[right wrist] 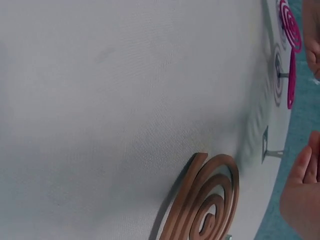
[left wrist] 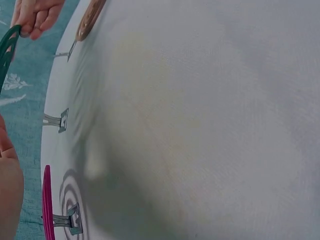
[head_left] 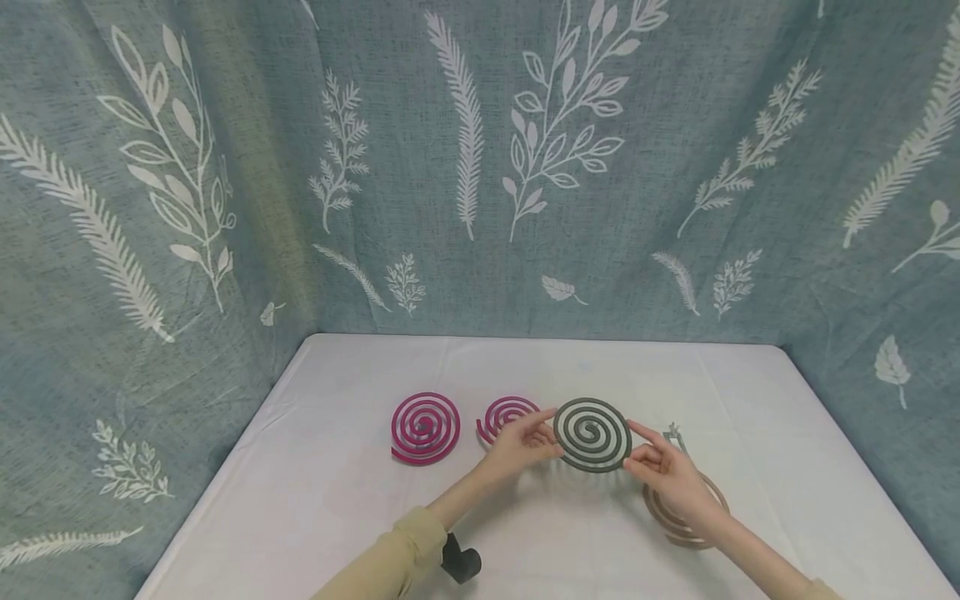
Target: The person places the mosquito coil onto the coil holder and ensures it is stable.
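Both hands hold a dark green mosquito coil (head_left: 592,435) above the white table, tilted so its spiral faces the head camera. My left hand (head_left: 521,442) pinches its left edge, and my right hand (head_left: 671,475) pinches the right edge. In the left wrist view, only a slice of the green coil (left wrist: 5,52) shows. A magenta coil (head_left: 491,432) sits on a metal stand behind my left hand, which partly hides it. Another magenta coil (head_left: 425,428) is further left. Beneath my right wrist, a brown coil (right wrist: 210,200) lies on the table, partly covered in the head view.
A small metal stand (left wrist: 62,120) with a flat base is on the table between the magenta and brown coils. Another metal stand (head_left: 673,433) is behind my right hand. A black object (head_left: 460,562) is beside my left sleeve. Patterned blue-green curtains (head_left: 480,167) surround the table.
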A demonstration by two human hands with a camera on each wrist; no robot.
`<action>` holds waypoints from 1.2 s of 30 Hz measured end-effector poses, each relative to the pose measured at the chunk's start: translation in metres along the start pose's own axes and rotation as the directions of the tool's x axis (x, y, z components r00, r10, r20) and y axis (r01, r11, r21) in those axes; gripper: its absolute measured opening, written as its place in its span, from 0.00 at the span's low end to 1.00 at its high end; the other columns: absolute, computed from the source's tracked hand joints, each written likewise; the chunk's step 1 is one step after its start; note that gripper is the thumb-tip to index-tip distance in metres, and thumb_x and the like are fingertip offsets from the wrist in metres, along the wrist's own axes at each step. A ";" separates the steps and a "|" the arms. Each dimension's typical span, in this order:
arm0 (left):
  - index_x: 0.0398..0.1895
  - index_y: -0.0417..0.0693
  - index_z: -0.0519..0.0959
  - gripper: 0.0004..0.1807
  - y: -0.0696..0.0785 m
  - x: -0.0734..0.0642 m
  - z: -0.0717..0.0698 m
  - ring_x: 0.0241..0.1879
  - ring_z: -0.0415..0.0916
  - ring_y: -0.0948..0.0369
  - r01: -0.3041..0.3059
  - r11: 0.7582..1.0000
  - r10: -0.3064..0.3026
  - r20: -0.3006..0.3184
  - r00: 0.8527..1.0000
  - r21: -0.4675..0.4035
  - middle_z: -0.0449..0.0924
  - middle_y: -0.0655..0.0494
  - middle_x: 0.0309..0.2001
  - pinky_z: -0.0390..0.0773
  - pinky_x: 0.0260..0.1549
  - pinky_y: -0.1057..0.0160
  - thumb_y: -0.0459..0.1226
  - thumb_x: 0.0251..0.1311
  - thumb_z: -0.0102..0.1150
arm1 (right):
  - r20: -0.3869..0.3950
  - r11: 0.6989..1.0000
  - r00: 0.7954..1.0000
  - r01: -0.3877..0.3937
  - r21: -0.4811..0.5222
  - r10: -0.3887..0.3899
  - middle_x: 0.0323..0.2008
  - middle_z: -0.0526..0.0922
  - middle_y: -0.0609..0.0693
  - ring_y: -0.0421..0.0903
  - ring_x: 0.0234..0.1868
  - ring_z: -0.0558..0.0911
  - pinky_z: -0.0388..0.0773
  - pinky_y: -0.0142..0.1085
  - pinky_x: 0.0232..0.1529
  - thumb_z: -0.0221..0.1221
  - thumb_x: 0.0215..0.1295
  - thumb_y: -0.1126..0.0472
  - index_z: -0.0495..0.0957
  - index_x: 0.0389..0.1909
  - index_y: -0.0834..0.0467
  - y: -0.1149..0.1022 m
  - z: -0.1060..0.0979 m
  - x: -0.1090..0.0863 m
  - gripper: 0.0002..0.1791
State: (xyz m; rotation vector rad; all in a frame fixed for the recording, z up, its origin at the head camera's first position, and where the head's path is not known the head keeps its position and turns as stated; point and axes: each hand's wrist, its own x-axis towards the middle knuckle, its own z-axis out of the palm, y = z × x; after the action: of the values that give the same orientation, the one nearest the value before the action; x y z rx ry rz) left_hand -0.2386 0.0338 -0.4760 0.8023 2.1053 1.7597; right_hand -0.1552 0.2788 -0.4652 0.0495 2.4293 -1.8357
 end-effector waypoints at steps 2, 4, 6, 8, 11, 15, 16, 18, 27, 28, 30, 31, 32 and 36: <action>0.66 0.33 0.64 0.38 0.001 0.001 0.001 0.37 0.72 0.71 0.014 1.000 -0.015 0.016 1.000 0.019 0.77 0.38 0.40 0.76 0.45 0.74 0.29 0.50 0.67 | -0.012 1.000 1.000 0.007 0.011 -0.007 0.34 0.82 0.43 0.40 0.39 0.82 0.79 0.29 0.40 0.59 0.63 0.65 0.54 0.70 0.63 0.000 0.000 0.001 0.37; 0.67 0.34 0.62 0.42 0.000 0.003 0.003 0.38 0.72 0.70 0.017 0.998 -0.018 0.013 1.000 0.057 0.77 0.42 0.40 0.76 0.47 0.73 0.30 0.47 0.70 | -0.025 1.000 1.000 0.019 0.021 -0.019 0.34 0.82 0.43 0.37 0.39 0.81 0.79 0.27 0.41 0.59 0.63 0.65 0.54 0.70 0.64 0.000 -0.001 0.002 0.37; 0.68 0.34 0.61 0.43 -0.001 0.005 0.006 0.39 0.71 0.70 0.023 0.996 -0.023 0.001 1.000 0.082 0.77 0.45 0.40 0.76 0.48 0.72 0.30 0.46 0.71 | -0.034 0.999 0.999 0.036 0.017 -0.036 0.35 0.82 0.42 0.35 0.39 0.81 0.79 0.26 0.42 0.58 0.64 0.65 0.53 0.70 0.64 0.001 -0.001 0.003 0.37; 0.68 0.34 0.61 0.43 -0.002 0.006 0.008 0.39 0.71 0.69 0.029 0.996 -0.027 -0.023 0.999 0.090 0.77 0.45 0.40 0.76 0.48 0.71 0.31 0.47 0.70 | -0.046 0.999 0.998 0.045 0.012 -0.045 0.35 0.81 0.42 0.33 0.39 0.81 0.79 0.25 0.43 0.58 0.64 0.64 0.54 0.70 0.64 0.002 -0.001 0.005 0.36; 0.68 0.33 0.61 0.42 -0.003 0.008 0.013 0.39 0.71 0.68 0.041 0.997 -0.038 -0.054 0.998 0.071 0.77 0.45 0.42 0.76 0.48 0.69 0.31 0.48 0.69 | -0.053 0.999 0.997 0.052 0.012 -0.051 0.36 0.81 0.40 0.31 0.39 0.80 0.79 0.24 0.43 0.58 0.64 0.64 0.54 0.70 0.64 0.006 -0.001 0.008 0.37; 0.67 0.33 0.62 0.40 -0.004 0.009 0.018 0.41 0.71 0.64 0.048 0.998 -0.045 -0.096 0.994 0.032 0.78 0.43 0.44 0.76 0.49 0.65 0.30 0.49 0.68 | -0.050 0.998 0.997 0.057 0.036 -0.055 0.36 0.80 0.39 0.31 0.39 0.80 0.79 0.24 0.44 0.59 0.63 0.65 0.53 0.71 0.64 0.012 -0.001 0.012 0.38; 0.66 0.33 0.62 0.39 -0.005 0.009 0.019 0.42 0.72 0.63 0.048 0.999 -0.045 -0.105 0.993 0.026 0.78 0.42 0.45 0.76 0.50 0.65 0.30 0.50 0.68 | -0.048 0.998 0.997 0.056 0.043 -0.054 0.36 0.80 0.39 0.31 0.39 0.80 0.79 0.25 0.43 0.59 0.63 0.65 0.52 0.71 0.64 0.013 -0.001 0.012 0.38; 0.66 0.33 0.63 0.38 -0.006 0.009 0.022 0.44 0.73 0.60 0.047 0.999 -0.045 -0.121 0.992 0.015 0.78 0.42 0.46 0.76 0.51 0.64 0.30 0.50 0.67 | -0.050 0.997 0.998 0.052 0.053 -0.049 0.37 0.80 0.41 0.31 0.39 0.80 0.79 0.25 0.43 0.59 0.62 0.66 0.51 0.71 0.64 0.015 -0.001 0.014 0.39; 0.64 0.27 0.62 0.34 -0.013 0.013 0.034 0.50 0.73 0.44 0.008 1.000 -0.013 -0.189 0.982 -0.024 0.75 0.34 0.48 0.75 0.55 0.55 0.26 0.53 0.62 | -0.103 1.000 0.995 -0.016 0.012 0.017 0.42 0.80 0.53 0.35 0.41 0.81 0.78 0.24 0.42 0.58 0.64 0.65 0.48 0.72 0.62 0.019 0.008 0.023 0.40; 0.64 0.27 0.62 0.33 -0.014 0.013 0.035 0.49 0.73 0.45 0.014 1.000 -0.018 -0.195 0.981 -0.023 0.74 0.35 0.49 0.75 0.55 0.55 0.26 0.54 0.62 | -0.112 1.000 0.993 -0.024 0.005 0.025 0.43 0.80 0.54 0.36 0.41 0.81 0.78 0.24 0.42 0.58 0.64 0.64 0.48 0.72 0.61 0.020 0.009 0.024 0.40; 0.64 0.28 0.62 0.33 -0.016 0.013 0.037 0.49 0.72 0.45 0.027 0.999 -0.031 -0.207 0.978 -0.025 0.74 0.35 0.49 0.75 0.55 0.54 0.26 0.55 0.61 | -0.126 0.999 0.991 -0.035 -0.010 0.034 0.44 0.80 0.55 0.36 0.41 0.80 0.77 0.24 0.42 0.58 0.64 0.64 0.48 0.73 0.60 0.021 0.011 0.025 0.40; 0.64 0.28 0.62 0.33 -0.017 0.013 0.038 0.50 0.72 0.45 0.035 0.999 -0.039 -0.212 0.977 -0.023 0.73 0.35 0.50 0.74 0.55 0.53 0.27 0.55 0.60 | -0.131 0.999 0.991 -0.044 -0.016 0.042 0.44 0.80 0.55 0.35 0.41 0.80 0.77 0.23 0.43 0.58 0.64 0.64 0.48 0.73 0.59 0.021 0.012 0.025 0.40; 0.65 0.29 0.62 0.33 -0.018 0.013 0.039 0.50 0.72 0.46 0.048 0.999 -0.051 -0.216 0.975 -0.019 0.73 0.36 0.50 0.74 0.56 0.53 0.27 0.56 0.60 | -0.138 0.999 0.990 -0.045 -0.022 0.042 0.44 0.80 0.56 0.35 0.41 0.80 0.77 0.23 0.42 0.58 0.64 0.64 0.48 0.73 0.60 0.021 0.014 0.025 0.40; 0.66 0.31 0.60 0.34 -0.021 0.014 0.043 0.49 0.74 0.46 0.063 0.998 -0.067 -0.226 0.972 -0.026 0.73 0.37 0.50 0.76 0.54 0.56 0.27 0.56 0.59 | -0.156 0.999 0.987 -0.048 -0.009 0.046 0.44 0.79 0.57 0.35 0.39 0.79 0.77 0.23 0.42 0.57 0.64 0.67 0.48 0.72 0.61 0.023 0.018 0.027 0.39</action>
State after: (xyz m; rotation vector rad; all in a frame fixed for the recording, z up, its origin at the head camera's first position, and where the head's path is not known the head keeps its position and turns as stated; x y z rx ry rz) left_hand -0.2309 0.0747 -0.5040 0.5416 2.2246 1.9121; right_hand -0.1786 0.2671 -0.4947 0.2561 2.5177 -1.8618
